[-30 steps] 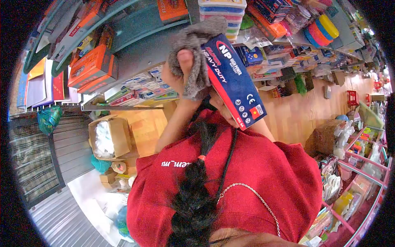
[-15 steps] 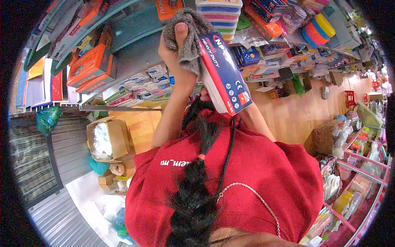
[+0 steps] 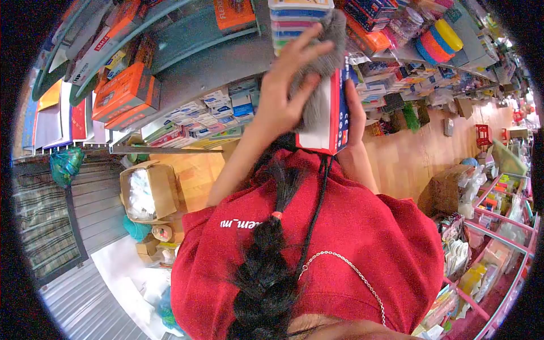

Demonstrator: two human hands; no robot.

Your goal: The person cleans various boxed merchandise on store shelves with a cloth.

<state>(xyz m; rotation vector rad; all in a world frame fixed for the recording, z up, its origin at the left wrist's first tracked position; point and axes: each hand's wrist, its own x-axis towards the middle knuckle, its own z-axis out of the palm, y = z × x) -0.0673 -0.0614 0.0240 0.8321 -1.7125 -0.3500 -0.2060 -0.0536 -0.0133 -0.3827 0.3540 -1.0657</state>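
A grey cloth [image 3: 333,42] lies over the upper part and the near white side of a battery box [image 3: 322,136]. My left hand [image 3: 283,85] presses the cloth against the box, its fingers spread and slightly blurred. From the right side, my right hand [image 3: 356,116] grips the box, with its thumb or a finger along the blue printed face; its other fingers are hidden behind the box. The box is tilted up in front of my chest, its white side facing left and a red edge beside the blue face.
Shelves ahead hold orange boxes [image 3: 126,90], stacked plastic containers [image 3: 292,25] and several small packets [image 3: 209,107]. An open cardboard box [image 3: 150,192] stands on the floor at left. At right are a pink-framed display rack [image 3: 498,226] and a brown carton [image 3: 442,190].
The battery box has turned so its white side shows more and the blue face less. My left hand has moved right with the cloth, which now covers part of the box.
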